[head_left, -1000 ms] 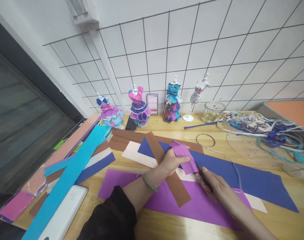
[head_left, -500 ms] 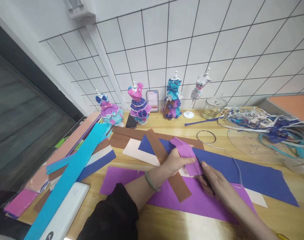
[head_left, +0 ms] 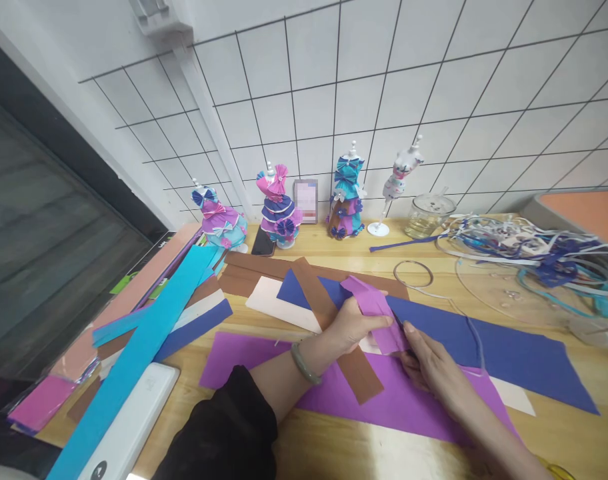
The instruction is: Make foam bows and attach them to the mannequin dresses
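Note:
My left hand (head_left: 351,325) pinches a folded piece of purple paper (head_left: 371,300) between thumb and fingers, above the overlapping sheets. To its right, my right hand (head_left: 429,363) is closed around a dark tool, probably scissors, whose thin dark blade (head_left: 398,321) lies along the right edge of the purple piece. The handle is mostly hidden by my fingers. Below both hands lies a large purple sheet (head_left: 384,400). A brown strip (head_left: 361,380) passes under my left wrist, and a long blue sheet (head_left: 509,347) stretches out to the right.
Dressed mini mannequins (head_left: 348,193) and a bare-stand one (head_left: 379,229) line the wall, near a glass jar (head_left: 429,217). Tangled strips (head_left: 514,243) lie at right. A turquoise strip (head_left: 149,333) crosses a white device (head_left: 139,420) at left. A wire ring (head_left: 413,273) rests behind my hands.
My right hand and the dark tool have shifted very slightly, with less of the tool showing below the fingers. My left hand still holds the purple piece in nearly the same place.

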### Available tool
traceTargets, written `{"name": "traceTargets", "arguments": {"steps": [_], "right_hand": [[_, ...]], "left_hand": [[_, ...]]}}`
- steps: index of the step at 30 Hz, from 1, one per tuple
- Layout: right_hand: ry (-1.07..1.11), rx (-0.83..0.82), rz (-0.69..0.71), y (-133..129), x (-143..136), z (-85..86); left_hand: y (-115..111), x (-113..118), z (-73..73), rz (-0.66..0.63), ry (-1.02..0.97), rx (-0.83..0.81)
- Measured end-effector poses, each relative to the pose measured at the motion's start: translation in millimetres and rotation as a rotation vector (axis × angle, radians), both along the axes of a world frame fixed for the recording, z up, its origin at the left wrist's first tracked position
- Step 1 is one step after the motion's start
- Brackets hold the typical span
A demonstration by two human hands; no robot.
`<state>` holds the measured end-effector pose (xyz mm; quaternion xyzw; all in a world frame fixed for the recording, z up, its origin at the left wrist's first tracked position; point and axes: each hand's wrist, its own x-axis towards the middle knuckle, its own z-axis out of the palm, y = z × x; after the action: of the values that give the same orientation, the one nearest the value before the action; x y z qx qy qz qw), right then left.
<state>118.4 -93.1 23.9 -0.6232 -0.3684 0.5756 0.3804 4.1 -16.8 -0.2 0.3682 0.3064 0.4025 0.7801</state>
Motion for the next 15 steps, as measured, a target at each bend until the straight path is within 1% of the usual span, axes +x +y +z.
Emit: {"name": "traceTargets", "arguments": {"steps": [8,15], "right_hand": [[-0.043,0.015,-0.022,1.4,0.8,-3.0],[-0.097,0.045,0.002,1.9,4.5,-7.6]], "left_hand": [[-0.1,0.5,1.3,-0.001,0.006,-0.011],[-0.6,-0.7,4.5,-0.008,0.006,-0.013]]}}
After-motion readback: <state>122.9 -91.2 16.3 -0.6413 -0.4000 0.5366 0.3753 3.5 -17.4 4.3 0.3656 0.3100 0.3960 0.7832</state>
